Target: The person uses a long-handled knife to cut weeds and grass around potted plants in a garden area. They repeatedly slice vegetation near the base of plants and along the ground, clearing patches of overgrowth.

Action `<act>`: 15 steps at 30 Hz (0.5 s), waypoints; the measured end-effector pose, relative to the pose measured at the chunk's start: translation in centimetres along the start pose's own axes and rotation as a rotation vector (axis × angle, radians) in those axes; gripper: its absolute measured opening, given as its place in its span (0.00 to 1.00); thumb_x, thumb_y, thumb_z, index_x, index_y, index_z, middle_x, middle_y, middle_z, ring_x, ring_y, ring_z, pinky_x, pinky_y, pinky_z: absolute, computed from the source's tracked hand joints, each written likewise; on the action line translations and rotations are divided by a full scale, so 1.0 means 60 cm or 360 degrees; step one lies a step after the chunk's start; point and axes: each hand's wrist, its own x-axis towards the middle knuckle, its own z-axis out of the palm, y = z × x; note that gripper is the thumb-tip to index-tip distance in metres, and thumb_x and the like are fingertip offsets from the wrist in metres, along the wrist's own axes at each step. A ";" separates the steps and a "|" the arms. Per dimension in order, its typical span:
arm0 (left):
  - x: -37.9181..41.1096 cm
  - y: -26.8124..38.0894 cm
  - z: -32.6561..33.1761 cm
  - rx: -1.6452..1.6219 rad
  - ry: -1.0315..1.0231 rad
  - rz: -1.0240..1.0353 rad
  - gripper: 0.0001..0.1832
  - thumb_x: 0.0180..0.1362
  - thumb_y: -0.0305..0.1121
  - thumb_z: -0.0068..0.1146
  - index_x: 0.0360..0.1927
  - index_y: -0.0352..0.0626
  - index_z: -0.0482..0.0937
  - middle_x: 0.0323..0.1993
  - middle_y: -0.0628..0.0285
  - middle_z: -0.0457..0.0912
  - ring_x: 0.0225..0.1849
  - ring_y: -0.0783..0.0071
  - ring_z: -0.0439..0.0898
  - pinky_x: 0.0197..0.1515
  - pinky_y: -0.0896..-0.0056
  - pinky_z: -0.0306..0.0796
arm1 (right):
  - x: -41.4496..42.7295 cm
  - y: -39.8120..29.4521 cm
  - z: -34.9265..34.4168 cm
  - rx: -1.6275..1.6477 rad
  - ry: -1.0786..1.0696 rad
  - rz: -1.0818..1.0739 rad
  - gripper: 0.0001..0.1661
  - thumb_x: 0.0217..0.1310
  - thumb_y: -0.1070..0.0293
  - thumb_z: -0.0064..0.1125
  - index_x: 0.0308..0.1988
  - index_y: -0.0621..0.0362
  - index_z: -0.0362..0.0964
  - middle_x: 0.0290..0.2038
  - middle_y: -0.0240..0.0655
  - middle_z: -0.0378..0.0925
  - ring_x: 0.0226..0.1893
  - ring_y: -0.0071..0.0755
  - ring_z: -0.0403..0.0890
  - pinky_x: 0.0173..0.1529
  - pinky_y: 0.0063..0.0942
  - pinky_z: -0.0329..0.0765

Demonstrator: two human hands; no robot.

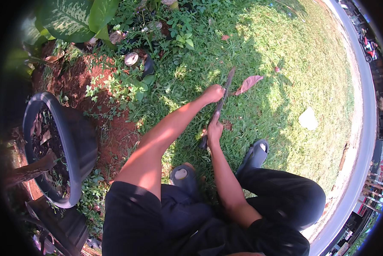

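Observation:
A long dark blade (229, 78), seemingly a machete, slants over the grass. My right hand (214, 129) is closed around its lower part, near a dark handle end (204, 141), with a finger laid along it. Farther up, my left hand (215, 93) is a fist against the blade's left edge; whether it grips the blade or some grass is hidden. A dry pinkish leaf (249, 84) lies just right of the blade.
A large black plant pot (73, 144) with soil stands at the left. Leafy plants (66, 19) and a cut stump (131, 59) are at the upper left. My sandalled feet (255, 155) are on the grass below the hands. A paved road (367, 128) curves along the right, with a parked motorcycle (368, 48) beyond.

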 end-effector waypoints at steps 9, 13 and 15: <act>-0.024 0.015 -0.134 -0.0287 0.0394 -0.0141 0.24 0.67 0.49 0.43 0.35 0.34 0.77 0.30 0.44 0.79 0.36 0.47 0.78 0.44 0.51 0.70 | -0.094 0.067 0.011 0.0165 -0.0235 0.0164 0.37 0.71 0.37 0.37 0.22 0.57 0.66 0.14 0.30 0.68 0.12 0.24 0.69 0.18 0.24 0.67; -0.088 -0.043 -0.193 -0.0079 0.0909 -0.0173 0.25 0.67 0.51 0.44 0.40 0.34 0.76 0.35 0.43 0.82 0.43 0.43 0.80 0.49 0.51 0.71 | -0.072 0.005 0.000 0.0352 -0.0209 0.0043 0.36 0.72 0.38 0.37 0.23 0.58 0.64 0.15 0.31 0.68 0.12 0.24 0.69 0.16 0.26 0.68; -0.112 -0.069 -0.218 0.0065 0.0814 -0.0340 0.25 0.67 0.52 0.45 0.46 0.35 0.74 0.41 0.43 0.81 0.48 0.44 0.79 0.53 0.53 0.70 | -0.063 -0.027 -0.009 0.0364 -0.0126 0.0069 0.36 0.71 0.36 0.37 0.26 0.59 0.65 0.15 0.31 0.66 0.12 0.25 0.69 0.16 0.26 0.69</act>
